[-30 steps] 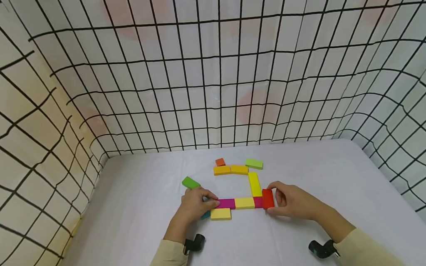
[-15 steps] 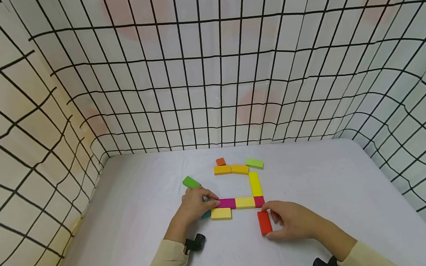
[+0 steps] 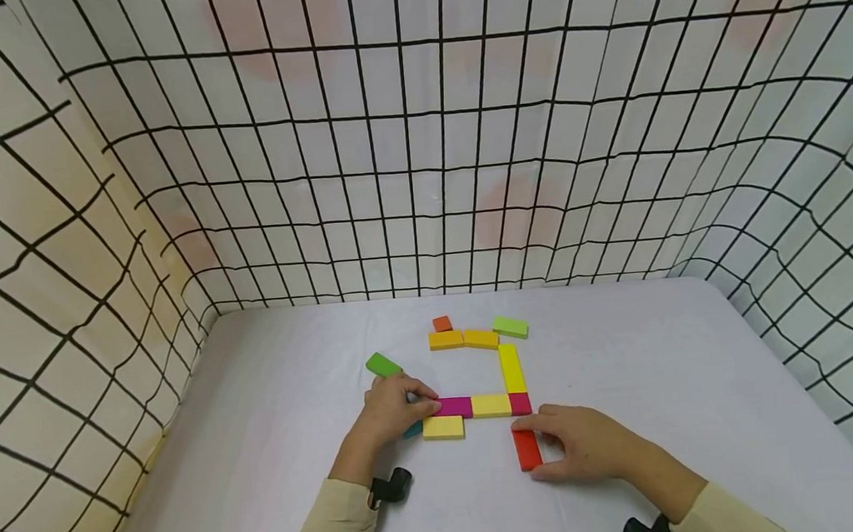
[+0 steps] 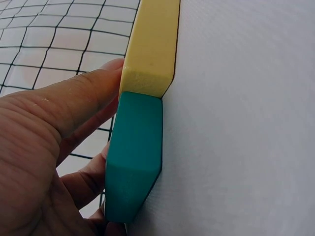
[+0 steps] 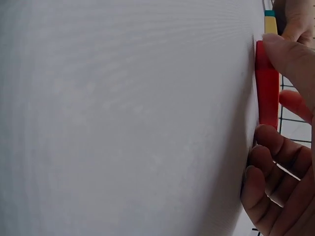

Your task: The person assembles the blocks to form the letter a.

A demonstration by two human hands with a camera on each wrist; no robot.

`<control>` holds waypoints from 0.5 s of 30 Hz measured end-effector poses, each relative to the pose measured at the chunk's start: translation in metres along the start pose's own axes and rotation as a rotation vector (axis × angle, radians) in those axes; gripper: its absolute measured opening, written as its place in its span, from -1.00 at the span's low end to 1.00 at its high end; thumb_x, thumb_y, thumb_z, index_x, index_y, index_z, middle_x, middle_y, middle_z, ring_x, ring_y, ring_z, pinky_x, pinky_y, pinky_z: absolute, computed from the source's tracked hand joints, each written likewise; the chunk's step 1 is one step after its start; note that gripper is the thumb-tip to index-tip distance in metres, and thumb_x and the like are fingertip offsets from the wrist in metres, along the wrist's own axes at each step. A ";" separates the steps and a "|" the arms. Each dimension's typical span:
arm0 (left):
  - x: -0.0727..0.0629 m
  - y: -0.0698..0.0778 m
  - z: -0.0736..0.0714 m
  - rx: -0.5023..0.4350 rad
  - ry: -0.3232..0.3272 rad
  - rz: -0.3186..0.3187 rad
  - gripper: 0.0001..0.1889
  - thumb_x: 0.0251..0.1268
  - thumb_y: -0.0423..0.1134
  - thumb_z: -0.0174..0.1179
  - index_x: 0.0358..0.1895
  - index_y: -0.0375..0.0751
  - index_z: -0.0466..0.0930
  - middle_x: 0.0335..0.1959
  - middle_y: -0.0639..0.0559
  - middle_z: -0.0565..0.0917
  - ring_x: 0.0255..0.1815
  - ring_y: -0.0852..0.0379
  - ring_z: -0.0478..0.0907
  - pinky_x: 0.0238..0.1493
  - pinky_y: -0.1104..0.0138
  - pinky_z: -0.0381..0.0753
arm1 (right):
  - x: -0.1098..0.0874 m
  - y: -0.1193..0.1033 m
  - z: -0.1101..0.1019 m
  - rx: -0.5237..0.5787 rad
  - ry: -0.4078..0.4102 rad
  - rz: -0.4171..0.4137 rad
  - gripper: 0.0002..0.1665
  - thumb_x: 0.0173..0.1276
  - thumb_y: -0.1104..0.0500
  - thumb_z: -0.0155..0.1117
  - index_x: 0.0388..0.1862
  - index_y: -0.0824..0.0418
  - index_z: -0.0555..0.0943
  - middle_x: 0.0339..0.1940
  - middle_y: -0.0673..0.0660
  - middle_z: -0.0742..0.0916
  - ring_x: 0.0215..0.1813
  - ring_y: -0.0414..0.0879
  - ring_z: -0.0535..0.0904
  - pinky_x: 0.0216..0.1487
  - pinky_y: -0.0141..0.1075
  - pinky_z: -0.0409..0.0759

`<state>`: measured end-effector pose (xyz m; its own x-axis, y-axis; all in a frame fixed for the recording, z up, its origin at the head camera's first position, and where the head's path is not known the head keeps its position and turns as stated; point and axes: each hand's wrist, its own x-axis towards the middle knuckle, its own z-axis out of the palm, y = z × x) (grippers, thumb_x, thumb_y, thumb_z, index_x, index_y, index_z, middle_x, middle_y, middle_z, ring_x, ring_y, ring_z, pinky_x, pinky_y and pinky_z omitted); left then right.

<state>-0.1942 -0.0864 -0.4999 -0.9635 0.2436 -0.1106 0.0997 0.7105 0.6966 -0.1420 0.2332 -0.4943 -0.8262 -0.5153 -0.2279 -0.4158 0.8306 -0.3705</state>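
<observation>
In the head view my right hand (image 3: 587, 445) pinches a red block (image 3: 527, 448) between thumb and fingertips. The red block lies just nearer than a short crimson block (image 3: 519, 403). At the row's left end, my left hand (image 3: 391, 411) pinches a magenta block (image 3: 454, 407) with thumb and forefinger; its left end is covered. A pale yellow block (image 3: 491, 405) joins magenta to crimson. Another pale yellow block (image 3: 443, 428) lies in front, touching a teal block (image 4: 135, 152) in the left wrist view. The left thumb's tip is partly hidden behind that yellow block.
A bright yellow block (image 3: 511, 368) runs back from the crimson one. Farther off lie two orange-yellow blocks (image 3: 445, 340), a small orange block (image 3: 442, 324) and a lime block (image 3: 510, 327). A green block (image 3: 382, 364) is beyond my left hand. Black wire mesh (image 3: 419, 170) surrounds the white table.
My right hand has brought the red block from the right end of the row toward me, then slightly left. The left hand has stayed in place.
</observation>
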 end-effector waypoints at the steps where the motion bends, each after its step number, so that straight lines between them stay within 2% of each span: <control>1: 0.000 0.000 0.000 -0.002 0.000 0.002 -0.91 0.23 0.00 0.45 -0.26 0.17 0.83 -0.18 0.15 0.66 0.01 -0.01 0.39 -0.01 0.06 0.32 | 0.000 0.000 0.000 -0.011 0.000 -0.009 -0.24 0.13 -0.45 0.44 0.33 -0.37 0.53 -0.34 -0.26 0.52 -0.27 -0.35 0.42 -0.29 -0.42 0.47; 5: 0.000 0.000 0.000 -0.004 0.003 0.009 -0.91 0.23 0.00 0.45 -0.26 0.17 0.84 -0.18 0.15 0.67 0.00 -0.01 0.39 -0.02 0.06 0.30 | 0.000 0.000 -0.001 -0.006 -0.004 0.014 -0.22 0.14 -0.43 0.44 0.35 -0.35 0.53 -0.36 -0.24 0.51 -0.30 -0.35 0.42 -0.31 -0.42 0.45; 9: 0.001 -0.001 0.001 -0.001 0.007 0.016 -0.91 0.22 -0.01 0.45 -0.26 0.18 0.84 -0.17 0.15 0.68 -0.01 0.00 0.39 -0.03 0.07 0.28 | 0.002 0.000 -0.002 0.015 0.001 0.047 -0.14 0.11 -0.41 0.47 0.40 -0.28 0.51 -0.29 -0.27 0.54 -0.22 -0.33 0.44 -0.23 -0.40 0.52; 15: 0.002 -0.002 0.002 0.002 0.006 0.016 -0.91 0.23 0.00 0.44 -0.26 0.18 0.84 -0.16 0.15 0.68 -0.01 0.00 0.39 -0.01 0.05 0.28 | 0.005 0.001 -0.001 0.030 0.021 0.088 -0.07 0.06 -0.42 0.51 0.43 -0.32 0.45 -0.31 -0.25 0.52 -0.21 -0.30 0.43 -0.26 -0.40 0.49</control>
<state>-0.1955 -0.0864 -0.5032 -0.9634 0.2505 -0.0952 0.1153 0.7080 0.6967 -0.1469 0.2316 -0.4952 -0.8668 -0.4360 -0.2418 -0.3303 0.8655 -0.3765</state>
